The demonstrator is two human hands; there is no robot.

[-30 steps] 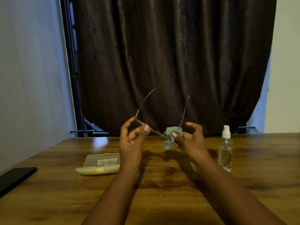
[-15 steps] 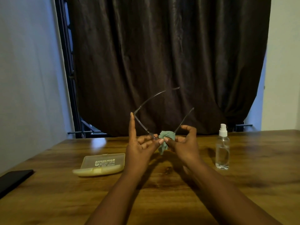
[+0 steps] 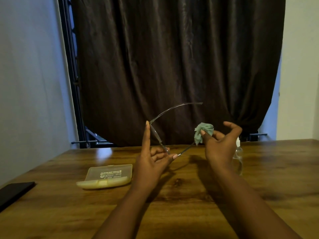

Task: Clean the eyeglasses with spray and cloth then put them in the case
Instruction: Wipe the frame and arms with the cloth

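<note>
Glasses (image 3: 156,135) being held up over the table (image 3: 189,204), cloth (image 3: 202,132) just to their right.

The left hand (image 3: 151,163) is pinching the frame, its front running up-left; the right hand (image 3: 219,145) is pinching the cloth against one arm (closed case (image 3: 105,176) lying left, nearer the left hand).

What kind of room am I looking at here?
Probably a home room: a wooden table set against a dark curtain covering a barred window, between plain walls.

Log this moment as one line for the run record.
step: wiping glasses | left hand: holds eyeglasses | right hand: green cloth on temple arm | case: closed, on table
</note>
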